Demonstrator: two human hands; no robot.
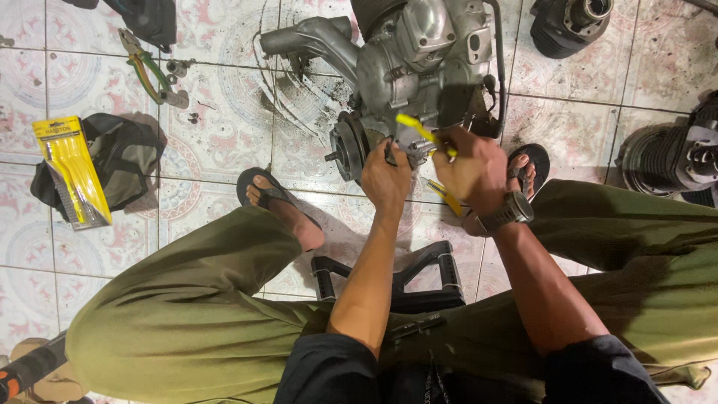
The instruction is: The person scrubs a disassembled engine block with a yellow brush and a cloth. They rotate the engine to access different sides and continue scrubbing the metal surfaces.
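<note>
Both hands at engine [419, 67] on tiled floor [224, 112]: right hand [473, 170] clamped on yellow-handled tool [422, 133]; left hand [385, 179] curled against engine's underside, grip perhaps closed, hard to tell.

Your engine assembly [419, 67] lies on the tiled floor at the far centre of the scene, between your two feet. It is a grey cast-metal unit, grimy with dark oil, with an intake arm reaching off to the far left. A dark round pulley-like disc [348, 146] stands on edge at its near left end. The yellow-handled tool [422, 133] sits tilted at the near face of the casing, handle pointing far-left, its working end hidden.
</note>
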